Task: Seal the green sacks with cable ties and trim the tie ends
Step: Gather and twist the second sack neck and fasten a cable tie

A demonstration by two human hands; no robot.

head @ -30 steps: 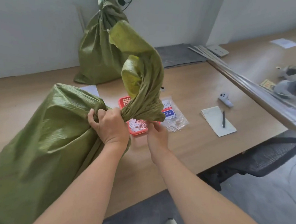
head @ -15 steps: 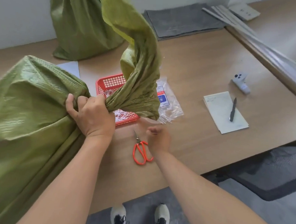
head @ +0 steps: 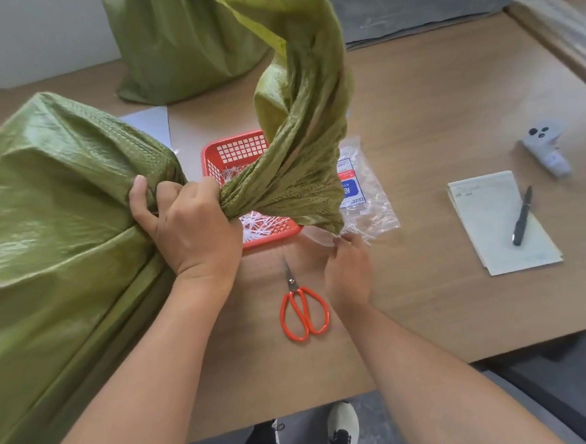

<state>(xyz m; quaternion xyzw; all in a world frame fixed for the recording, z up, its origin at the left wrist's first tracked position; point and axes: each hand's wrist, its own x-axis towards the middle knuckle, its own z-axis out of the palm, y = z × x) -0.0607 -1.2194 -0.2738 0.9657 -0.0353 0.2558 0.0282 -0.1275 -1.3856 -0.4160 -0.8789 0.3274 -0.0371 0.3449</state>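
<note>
A large green woven sack (head: 62, 207) lies on the desk at the left. Its twisted neck (head: 300, 136) rises and curls over the middle. My left hand (head: 188, 225) is clenched around the base of that neck. My right hand (head: 348, 270) is lower right of it, fingertips pinching the near corner of a clear bag of cable ties (head: 364, 205). Orange-handled scissors (head: 301, 311) lie shut on the desk just left of my right wrist. A second green sack (head: 179, 36) stands at the back against the wall.
A red mesh basket (head: 234, 153) holding white tie offcuts sits under the sack neck. To the right lie a notepad (head: 490, 234) with a pen (head: 522, 215) and a white controller (head: 546, 148). A grey mat (head: 400, 15) is at the back.
My view has tilted down and closer. My right hand left the sack neck, dropped beside the scissors, then reached up to the bag of cable ties. My left hand kept its grip.
</note>
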